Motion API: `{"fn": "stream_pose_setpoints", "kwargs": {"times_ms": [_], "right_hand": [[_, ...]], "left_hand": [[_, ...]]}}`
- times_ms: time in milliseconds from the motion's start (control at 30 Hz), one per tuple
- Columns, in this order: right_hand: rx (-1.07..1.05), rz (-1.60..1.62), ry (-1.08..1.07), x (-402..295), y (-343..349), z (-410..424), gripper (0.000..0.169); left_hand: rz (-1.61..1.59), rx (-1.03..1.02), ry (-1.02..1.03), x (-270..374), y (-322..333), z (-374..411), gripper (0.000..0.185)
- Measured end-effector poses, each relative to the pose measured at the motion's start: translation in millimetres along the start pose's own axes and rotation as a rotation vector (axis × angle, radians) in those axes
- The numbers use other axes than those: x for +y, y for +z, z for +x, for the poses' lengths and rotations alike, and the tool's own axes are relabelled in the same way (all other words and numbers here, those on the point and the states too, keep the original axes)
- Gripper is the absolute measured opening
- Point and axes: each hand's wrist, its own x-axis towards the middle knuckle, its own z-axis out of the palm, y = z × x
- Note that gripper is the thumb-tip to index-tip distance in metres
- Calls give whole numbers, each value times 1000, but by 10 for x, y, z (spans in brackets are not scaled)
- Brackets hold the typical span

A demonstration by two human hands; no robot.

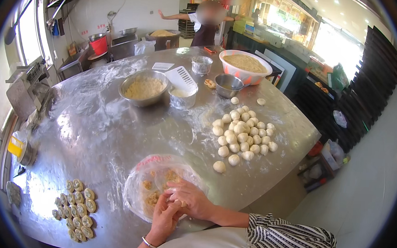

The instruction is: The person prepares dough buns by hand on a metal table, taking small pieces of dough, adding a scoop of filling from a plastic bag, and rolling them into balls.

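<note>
Both hands meet over the near edge of a clear plastic bag point(135, 188) that lies on the steel table and has crumbly brown filling point(153, 198) on it. My left hand point(165, 212), with a bangle at its wrist, has its fingertips pinched on a small piece of dough point(183, 204). Curled around the same piece from the right is my right hand point(192, 198); the fingers hide most of it. A pile of round dough balls point(242, 137) sits to the right of the bag. Rows of small rolled dough pieces with greenish centres point(77, 208) lie at the lower left.
Farther back on the table point(100, 118) stand a metal bowl of pale crumbs point(144, 86), a tub with a white slotted scraper point(183, 97), a small steel bowl point(228, 86) and a large basin of brown filling point(244, 65). Another person point(204, 25) stands beyond, arms spread.
</note>
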Motion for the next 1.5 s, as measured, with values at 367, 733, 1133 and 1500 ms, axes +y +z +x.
{"fn": "stream_pose_setpoints", "kwargs": {"times_ms": [367,733,1133,1500], "right_hand": [[-58,312,33,-48,-99,112,14],[167,812,471,-208,-71,122,37],[108,895,465,-217,-138,122,47],[64,983,532,-136,-90,35,51]], "left_hand": [[186,16,39,4,26,-5,31],[6,-46,-37,-57,-136,18,36],[-24,-54,-5,-29,-21,-26,36],[-2,-79,-34,-72,-125,-9,36]]}}
